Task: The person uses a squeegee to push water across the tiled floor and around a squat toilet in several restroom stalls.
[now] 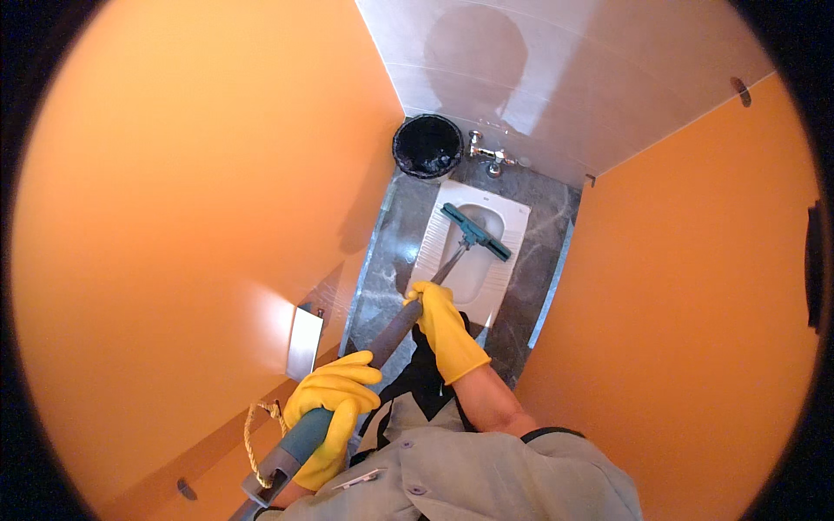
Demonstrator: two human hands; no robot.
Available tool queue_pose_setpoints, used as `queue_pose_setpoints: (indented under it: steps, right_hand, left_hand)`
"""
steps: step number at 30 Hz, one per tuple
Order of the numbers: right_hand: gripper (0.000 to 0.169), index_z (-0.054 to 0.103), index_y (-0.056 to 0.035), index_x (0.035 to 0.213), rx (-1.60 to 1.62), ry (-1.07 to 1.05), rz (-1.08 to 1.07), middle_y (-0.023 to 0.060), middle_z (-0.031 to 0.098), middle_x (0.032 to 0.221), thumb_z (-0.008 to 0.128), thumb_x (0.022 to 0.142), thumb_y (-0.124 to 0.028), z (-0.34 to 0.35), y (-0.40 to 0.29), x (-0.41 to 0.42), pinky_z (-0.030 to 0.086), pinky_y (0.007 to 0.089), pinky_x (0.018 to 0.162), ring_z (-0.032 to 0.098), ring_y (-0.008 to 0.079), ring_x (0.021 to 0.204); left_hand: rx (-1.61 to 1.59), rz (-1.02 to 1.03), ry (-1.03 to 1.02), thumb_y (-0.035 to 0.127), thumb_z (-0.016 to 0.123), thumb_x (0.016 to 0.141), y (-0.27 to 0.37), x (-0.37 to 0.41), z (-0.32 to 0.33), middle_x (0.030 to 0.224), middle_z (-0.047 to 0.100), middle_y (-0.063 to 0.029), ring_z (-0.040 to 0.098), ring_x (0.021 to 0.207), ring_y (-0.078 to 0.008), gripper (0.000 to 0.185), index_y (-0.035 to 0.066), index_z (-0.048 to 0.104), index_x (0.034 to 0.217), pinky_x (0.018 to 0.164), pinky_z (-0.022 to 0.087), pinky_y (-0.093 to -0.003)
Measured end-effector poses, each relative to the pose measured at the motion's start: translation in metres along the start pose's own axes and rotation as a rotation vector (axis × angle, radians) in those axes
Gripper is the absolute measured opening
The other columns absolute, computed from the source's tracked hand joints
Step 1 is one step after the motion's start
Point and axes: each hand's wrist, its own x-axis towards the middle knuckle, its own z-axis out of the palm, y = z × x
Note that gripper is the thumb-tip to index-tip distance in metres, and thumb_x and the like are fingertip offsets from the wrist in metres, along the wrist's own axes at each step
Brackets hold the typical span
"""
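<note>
My left hand, in a yellow rubber glove, is closed around the upper part of a long pole near its grey end cap, where a rope loop hangs. Farther down, my right hand, gloved the same way, grips the pole at the lower end of its thick section. A teal squeegee-type head at the pole's far end is over the bowl of a white squat toilet. Whether the head touches the toilet cannot be told.
A bin lined with a black bag stands in the back left corner, beside chrome taps and pipes on the tiled wall. Orange partitions rise on both sides. A metal dispenser or holder is fixed at the left. The floor is grey stone.
</note>
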Motion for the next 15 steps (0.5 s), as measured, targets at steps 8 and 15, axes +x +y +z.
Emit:
queue_pose_setpoints:
  steps: [8,15]
  right_hand:
    - [0.009,0.062,-0.0015,0.087,0.07,0.037,-0.142,0.0132,0.061,0.067,0.064,0.086,-0.01,-0.032,-0.055,-0.012,0.052,0.0436,0.047,0.06,0.0294,0.051]
    - [0.011,0.061,0.0015,0.088,0.157,0.115,-0.303,0.0138,0.06,0.066,0.064,0.085,-0.008,-0.086,-0.11,0.078,0.054,0.043,0.048,0.06,0.029,0.051]
  left_hand:
    - [-0.106,0.028,-0.131,0.008,0.063,0.092,-0.009,0.01,0.017,0.095,0.071,-0.0152,0.066,0.108,-0.0364,0.004,0.004,0.063,0.091,0.107,0.041,-0.0598]
    - [-0.124,0.024,-0.155,0.004,0.065,0.091,-0.104,0.021,0.058,0.104,0.072,-0.0153,0.065,0.115,-0.0339,0.003,0.003,0.065,0.094,0.111,0.039,-0.0567]
